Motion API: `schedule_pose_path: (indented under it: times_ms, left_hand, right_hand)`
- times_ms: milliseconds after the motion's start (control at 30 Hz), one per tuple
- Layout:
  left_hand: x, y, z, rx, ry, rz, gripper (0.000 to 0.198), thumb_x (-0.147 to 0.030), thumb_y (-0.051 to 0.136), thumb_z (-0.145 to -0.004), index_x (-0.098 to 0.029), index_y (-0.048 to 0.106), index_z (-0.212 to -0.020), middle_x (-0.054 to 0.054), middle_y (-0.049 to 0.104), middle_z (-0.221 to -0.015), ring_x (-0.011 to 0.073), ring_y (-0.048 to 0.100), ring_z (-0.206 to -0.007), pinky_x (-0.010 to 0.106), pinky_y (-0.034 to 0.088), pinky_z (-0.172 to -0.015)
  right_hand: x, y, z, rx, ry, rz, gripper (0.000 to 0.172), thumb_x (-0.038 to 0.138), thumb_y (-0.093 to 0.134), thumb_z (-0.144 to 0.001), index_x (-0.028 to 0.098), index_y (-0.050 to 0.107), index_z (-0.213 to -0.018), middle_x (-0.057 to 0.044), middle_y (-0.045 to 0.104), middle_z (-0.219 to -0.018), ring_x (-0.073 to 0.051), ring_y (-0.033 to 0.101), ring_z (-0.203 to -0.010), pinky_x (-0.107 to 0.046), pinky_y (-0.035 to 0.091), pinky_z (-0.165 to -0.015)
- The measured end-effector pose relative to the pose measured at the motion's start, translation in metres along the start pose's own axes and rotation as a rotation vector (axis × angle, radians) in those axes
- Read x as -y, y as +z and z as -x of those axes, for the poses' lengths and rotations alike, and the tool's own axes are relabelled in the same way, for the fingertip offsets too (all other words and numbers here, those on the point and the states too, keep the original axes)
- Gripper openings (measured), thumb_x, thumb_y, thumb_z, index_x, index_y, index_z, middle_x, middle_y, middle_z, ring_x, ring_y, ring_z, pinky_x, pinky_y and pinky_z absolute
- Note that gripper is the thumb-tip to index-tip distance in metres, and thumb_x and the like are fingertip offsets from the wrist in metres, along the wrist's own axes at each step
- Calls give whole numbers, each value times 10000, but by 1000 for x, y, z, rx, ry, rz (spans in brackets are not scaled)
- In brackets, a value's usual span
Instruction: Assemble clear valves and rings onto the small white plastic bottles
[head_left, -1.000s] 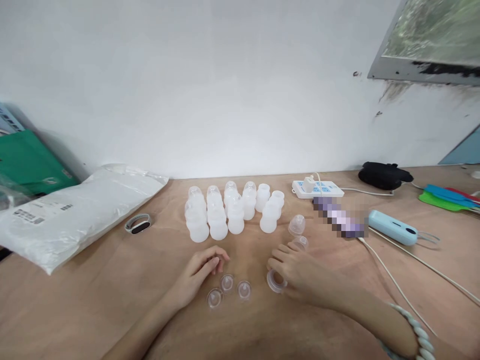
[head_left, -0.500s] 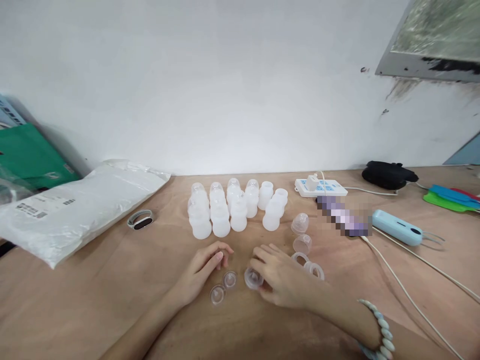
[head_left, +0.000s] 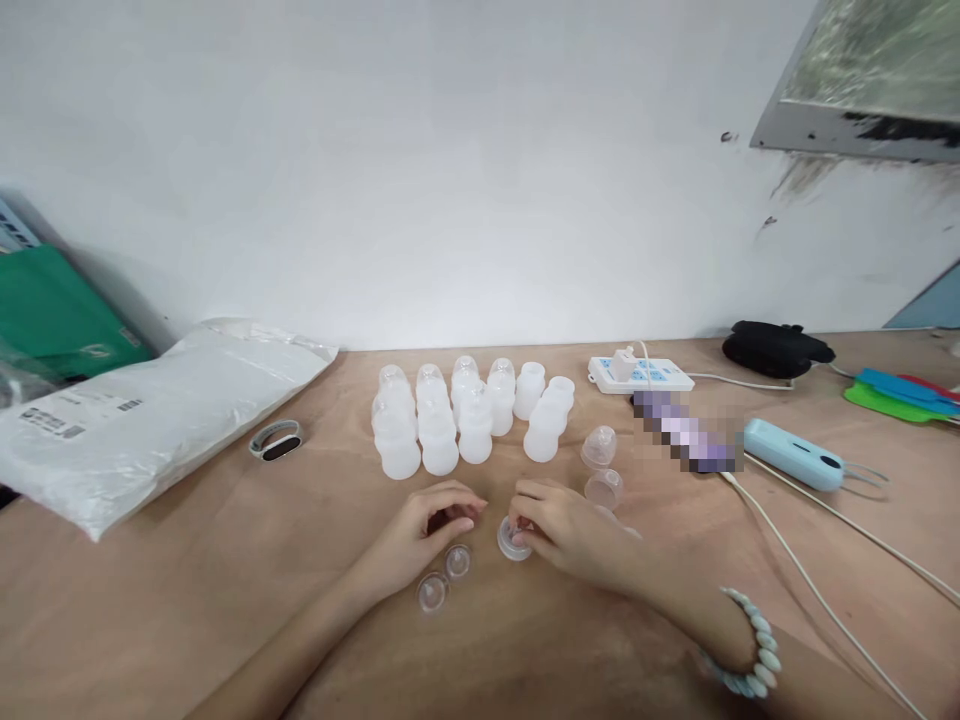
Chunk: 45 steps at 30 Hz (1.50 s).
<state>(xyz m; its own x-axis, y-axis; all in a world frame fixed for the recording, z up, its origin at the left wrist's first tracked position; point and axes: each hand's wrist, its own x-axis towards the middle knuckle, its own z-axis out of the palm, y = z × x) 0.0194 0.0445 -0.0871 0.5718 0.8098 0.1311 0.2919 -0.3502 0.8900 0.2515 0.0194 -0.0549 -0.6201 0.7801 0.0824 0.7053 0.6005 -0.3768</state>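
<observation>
nearest you, a loose clear teat (head_left: 433, 593) lay on the surface (head_left: 135, 600), with a second teat (head_left: 458, 562) just beyond it. both sat close beside your left hand (head_left: 424, 530), whose fingers were curled with the thumb apart from them, holding nothing visible. risk: a low sideways drift of that wrist could have scattered the teats, likely because they were small, see-through and easily missed.

to the right of it, your right hand (head_left: 562, 525) bent over a clear ring (head_left: 513, 550) on the surface, fingers drawn together on its middle; what they covered inside was hidden. an uneven pull could have tilted or skidded the ring, since your left hand was not bracing it.

beyond, near your right hand, stood a domed cap (head_left: 604, 490) and, behind it, another cap (head_left: 600, 447). a wide swing of the knuckles could have tipped the nearer one.

farther off, the open-necked bottles (head_left: 541, 440) stood crowded beside the capped bottles (head_left: 400, 458); one bump might have toppled neighbours, owing to the tight spacing.
</observation>
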Motion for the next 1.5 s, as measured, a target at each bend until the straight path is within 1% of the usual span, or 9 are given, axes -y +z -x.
schedule_pose_path:
  times_ms: [233, 700, 867, 967, 1033, 1100, 1167, 1267, 1500]
  left_hand:
    - [-5, 6, -26, 216, 121, 27, 176, -294, 791, -804, -225, 771, -964, 42, 731, -1034, 240, 630, -1020, 332, 463, -912]
    - [-7, 6, -29, 262, 115, -26, 173, -234, 821, -764, -243, 783, -933, 37, 687, -1103, 235, 605, -1035, 324, 443, -906]
    - [-4, 6, -28, 253, 104, -33, 229, -253, 824, -764, -251, 784, -989, 38, 675, -1097, 233, 606, -1033, 327, 449, -903]
    - [0, 7, -28, 242, 88, -34, 331, -274, 832, -758, -274, 766, -1083, 36, 670, -1094, 229, 616, -1030, 330, 453, -909]
    - [2, 7, -27, 225, 73, -36, 338, -283, 815, -777, -277, 755, -1110, 36, 665, -1101, 220, 625, -1013, 323, 461, -894]
    - [3, 8, -26, 198, 57, -41, 322, -286, 787, -805, -265, 745, -1123, 40, 661, -1115, 214, 630, -1001, 316, 469, -875]
    - [2, 8, -26, 162, 41, -53, 317, -282, 759, -827, -250, 732, -1141, 47, 657, -1129, 216, 626, -1003, 317, 470, -868]
    - [1, 8, -26, 117, 24, -73, 323, -273, 706, -863, -239, 706, -1184, 52, 657, -1123, 219, 614, -1002, 331, 464, -871]
    - [-1, 9, -26, 80, 0, -70, 369, -279, 632, -891, -244, 626, -1258, 58, 644, -1162, 218, 590, -971, 360, 464, -869]
  right_hand:
    - [5, 9, -3, -88, -30, 32, 134, 57, 564, -911, 172, 565, -842, -11, 609, -832, -141, 554, -667, -252, 386, -593]
    - [0, 25, 1, -240, -157, 172, 159, 48, 443, -916, 165, 545, -880, -54, 631, -821, -165, 565, -669, -279, 378, -591]
    - [0, 3, -1, -187, -141, 203, 139, 89, 521, -921, 184, 556, -826, -8, 645, -778, -141, 582, -628, -255, 370, -555]
    - [-8, -29, 6, -219, -21, 269, 131, 119, 523, -940, 180, 567, -832, -25, 652, -787, -158, 599, -644, -264, 365, -561]
    - [-16, -48, 14, -246, 201, 434, 98, 169, 565, -924, 182, 574, -827, -62, 669, -841, -203, 637, -729, -281, 360, -574]
    - [-24, -59, 23, -169, 416, 540, 109, 257, 631, -893, 180, 584, -832, -77, 683, -839, -230, 655, -724, -284, 332, -543]
    - [-31, -62, 28, -85, 526, 560, 159, 302, 679, -860, 181, 584, -818, -65, 691, -777, -229, 660, -671, -278, 299, -508]
    - [-37, -58, 29, -80, 536, 541, 183, 321, 692, -854, 183, 583, -803, -54, 696, -730, -232, 669, -658, -275, 283, -496]
    - [-33, -56, 8, -193, 408, 489, 71, 236, 591, -931, 167, 597, -913, -100, 701, -883, -248, 662, -763, -297, 335, -558]
